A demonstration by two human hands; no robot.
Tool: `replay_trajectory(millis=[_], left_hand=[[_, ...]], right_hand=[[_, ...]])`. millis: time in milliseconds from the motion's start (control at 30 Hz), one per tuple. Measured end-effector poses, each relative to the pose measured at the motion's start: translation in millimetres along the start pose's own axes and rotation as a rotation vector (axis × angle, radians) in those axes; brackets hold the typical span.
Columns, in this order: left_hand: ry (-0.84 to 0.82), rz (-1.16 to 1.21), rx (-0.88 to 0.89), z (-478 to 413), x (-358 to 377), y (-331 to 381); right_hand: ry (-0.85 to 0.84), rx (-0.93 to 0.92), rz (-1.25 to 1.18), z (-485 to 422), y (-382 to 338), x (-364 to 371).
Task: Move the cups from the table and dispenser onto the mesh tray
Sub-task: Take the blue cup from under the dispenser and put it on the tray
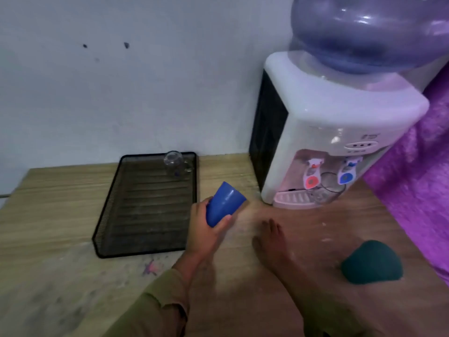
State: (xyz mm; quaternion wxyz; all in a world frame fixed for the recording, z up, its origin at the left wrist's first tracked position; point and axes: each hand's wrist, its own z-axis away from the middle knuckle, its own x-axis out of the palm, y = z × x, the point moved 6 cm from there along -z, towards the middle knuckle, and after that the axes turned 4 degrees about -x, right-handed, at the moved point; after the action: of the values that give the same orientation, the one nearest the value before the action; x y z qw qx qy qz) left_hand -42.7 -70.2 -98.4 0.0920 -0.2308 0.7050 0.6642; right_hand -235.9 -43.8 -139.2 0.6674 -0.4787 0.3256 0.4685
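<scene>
Left hand: you've got the blue cup wrapped in your fingers, tilted, just right of the mesh tray.
Right hand: blurry, looks flat and open, nothing in it.
Tray: one clear glass cup at the far corner.
Dispenser: another clear cup under the taps.

Setting: a domestic or small-office drinks corner. Landmark: 1 white countertop water dispenser carrying an inverted blue-tinted bottle, with 2 taps, 1 red and 1 blue. The dispenser stands on a wood-grain counter against a plain, scuffed pale wall. Left of the dispenser lies a black mesh tray with a clear glass mug in it. Right of the dispenser hangs purple fabric.
</scene>
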Motion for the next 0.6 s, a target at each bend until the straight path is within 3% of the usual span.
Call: replay_trajectory(millis=[367, 600], left_hand=[[0.32, -0.099, -0.131, -67, -184, -71], [0.3, -0.238, -0.115, -129, -234, -78]], right_hand=[[-0.033, -0.24, -0.214, -37, -172, 16], [-0.065, -0.277, -0.147, -56, -208, 35]])
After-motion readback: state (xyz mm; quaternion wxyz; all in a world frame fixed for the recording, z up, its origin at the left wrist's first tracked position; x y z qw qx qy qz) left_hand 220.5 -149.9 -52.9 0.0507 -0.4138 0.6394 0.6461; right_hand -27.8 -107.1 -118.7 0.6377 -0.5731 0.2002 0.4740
